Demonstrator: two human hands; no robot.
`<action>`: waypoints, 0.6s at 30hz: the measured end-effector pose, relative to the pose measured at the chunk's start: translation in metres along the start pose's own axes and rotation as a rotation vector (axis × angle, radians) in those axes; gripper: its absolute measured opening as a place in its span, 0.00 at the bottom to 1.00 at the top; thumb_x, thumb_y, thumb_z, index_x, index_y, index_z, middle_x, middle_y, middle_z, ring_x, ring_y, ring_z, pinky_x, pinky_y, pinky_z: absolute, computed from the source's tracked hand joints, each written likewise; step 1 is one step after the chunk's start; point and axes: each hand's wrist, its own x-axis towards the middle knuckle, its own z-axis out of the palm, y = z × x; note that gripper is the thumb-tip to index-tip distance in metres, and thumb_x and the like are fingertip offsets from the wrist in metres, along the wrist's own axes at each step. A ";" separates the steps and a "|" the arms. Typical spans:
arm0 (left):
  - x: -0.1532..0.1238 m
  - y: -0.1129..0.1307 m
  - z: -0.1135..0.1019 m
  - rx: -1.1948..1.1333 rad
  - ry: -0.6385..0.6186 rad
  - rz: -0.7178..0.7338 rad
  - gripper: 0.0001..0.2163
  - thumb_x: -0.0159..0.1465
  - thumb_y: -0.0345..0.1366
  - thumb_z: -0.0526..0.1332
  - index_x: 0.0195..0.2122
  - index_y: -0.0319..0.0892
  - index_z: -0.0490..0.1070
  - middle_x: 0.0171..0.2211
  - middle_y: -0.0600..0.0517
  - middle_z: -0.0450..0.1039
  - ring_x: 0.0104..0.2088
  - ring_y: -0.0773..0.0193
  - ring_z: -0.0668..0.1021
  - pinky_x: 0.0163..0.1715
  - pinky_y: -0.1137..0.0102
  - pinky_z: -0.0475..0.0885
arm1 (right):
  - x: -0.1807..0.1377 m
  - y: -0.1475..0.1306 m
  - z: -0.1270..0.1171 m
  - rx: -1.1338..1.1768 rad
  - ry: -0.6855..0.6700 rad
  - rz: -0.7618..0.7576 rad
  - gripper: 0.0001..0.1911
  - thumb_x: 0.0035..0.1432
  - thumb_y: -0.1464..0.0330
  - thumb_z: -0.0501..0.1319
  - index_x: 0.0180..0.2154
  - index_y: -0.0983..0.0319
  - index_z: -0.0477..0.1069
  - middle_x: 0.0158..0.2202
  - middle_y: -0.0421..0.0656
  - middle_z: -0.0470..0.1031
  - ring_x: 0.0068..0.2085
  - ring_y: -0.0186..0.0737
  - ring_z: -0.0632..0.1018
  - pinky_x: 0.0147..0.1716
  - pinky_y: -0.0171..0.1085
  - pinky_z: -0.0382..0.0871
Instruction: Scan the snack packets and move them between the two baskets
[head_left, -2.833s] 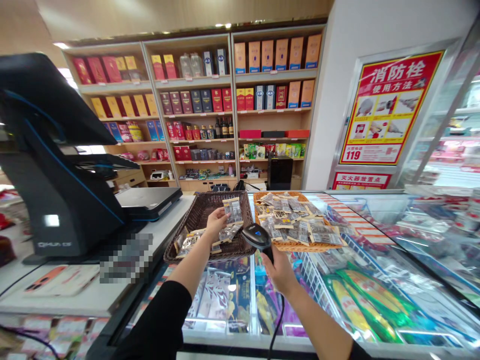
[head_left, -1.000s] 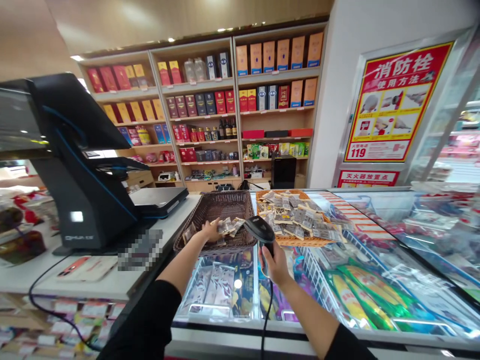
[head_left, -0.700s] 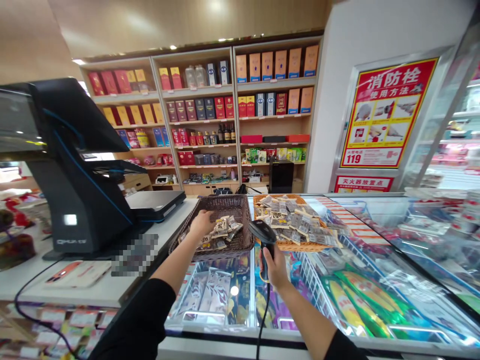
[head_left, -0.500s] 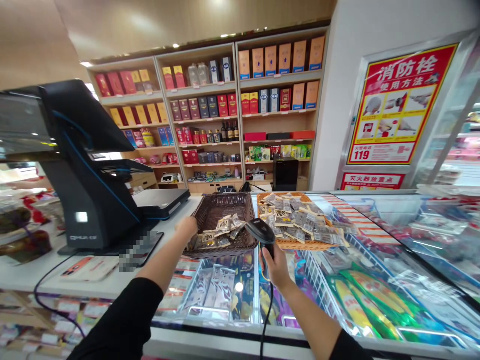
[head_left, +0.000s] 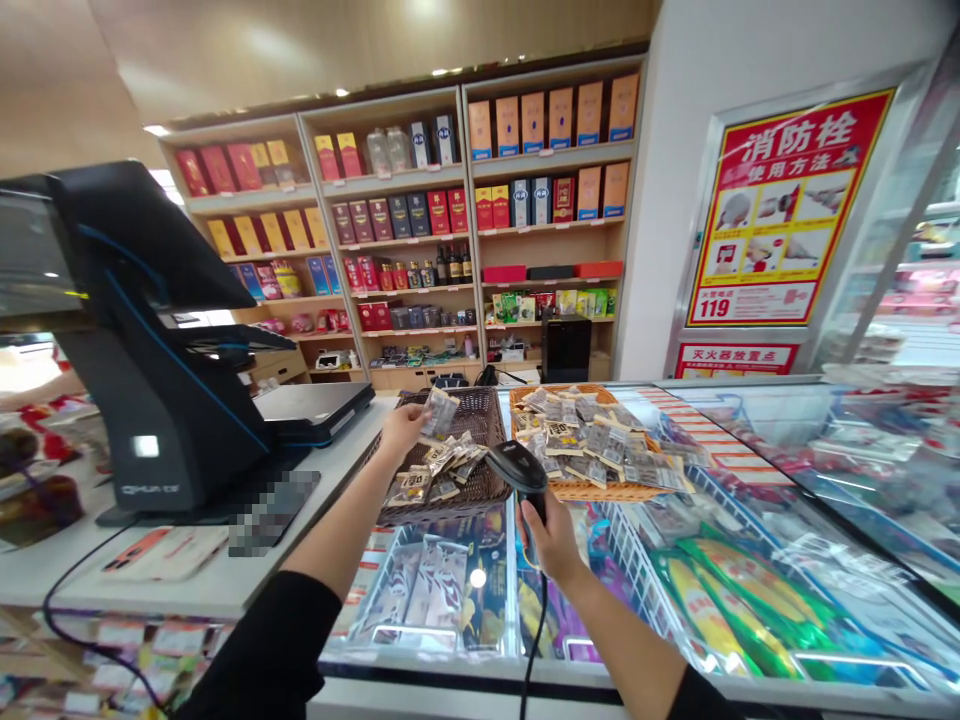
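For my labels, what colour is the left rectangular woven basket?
The woven basket is dark brown, clearest in the head view.

Glass-topped display freezer (head_left: 442,668) and adjoining white counter (head_left: 229,588), with articles resting directly on each.
Across the centre of the frame, the freezer's glass supports a dark brown wicker basket (head_left: 493,425) and, just to its right, an orange-brown wicker basket (head_left: 592,492). At left, the counter bears a black point-of-sale terminal (head_left: 161,465), a flat-platform weighing scale (head_left: 315,405) behind it and, nearer the lower left, a pale phone-shaped article (head_left: 172,555) beside a dark flat item (head_left: 300,503), partly pixelated.
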 end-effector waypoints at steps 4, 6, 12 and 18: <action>-0.021 0.007 0.053 -0.449 -0.120 -0.085 0.20 0.44 0.48 0.67 0.32 0.36 0.76 0.18 0.54 0.69 0.19 0.71 0.67 0.20 0.76 0.61 | 0.003 0.001 -0.008 -0.160 0.013 -0.013 0.13 0.61 0.59 0.52 0.33 0.62 0.63 0.14 0.34 0.64 0.15 0.34 0.68 0.17 0.32 0.60; -0.029 0.000 0.073 -0.529 -0.147 -0.100 0.21 0.43 0.48 0.68 0.32 0.35 0.75 0.17 0.56 0.67 0.17 0.73 0.65 0.20 0.76 0.60 | 0.005 0.002 -0.012 -0.232 0.021 -0.012 0.12 0.61 0.60 0.52 0.34 0.62 0.64 0.14 0.35 0.64 0.16 0.36 0.69 0.18 0.32 0.61; -0.035 -0.026 0.089 -0.563 -0.142 -0.135 0.17 0.46 0.40 0.68 0.34 0.36 0.73 0.19 0.54 0.72 0.18 0.72 0.69 0.20 0.76 0.64 | 0.007 0.002 -0.012 -0.281 0.032 -0.018 0.13 0.61 0.59 0.51 0.36 0.62 0.64 0.15 0.36 0.64 0.17 0.37 0.69 0.18 0.33 0.60; -0.033 -0.031 0.089 -0.494 -0.232 -0.059 0.13 0.46 0.32 0.67 0.34 0.38 0.72 0.30 0.47 0.78 0.31 0.62 0.79 0.31 0.71 0.72 | 0.005 0.002 -0.009 -0.173 0.050 0.014 0.12 0.62 0.59 0.51 0.33 0.61 0.63 0.14 0.34 0.63 0.16 0.35 0.68 0.18 0.32 0.59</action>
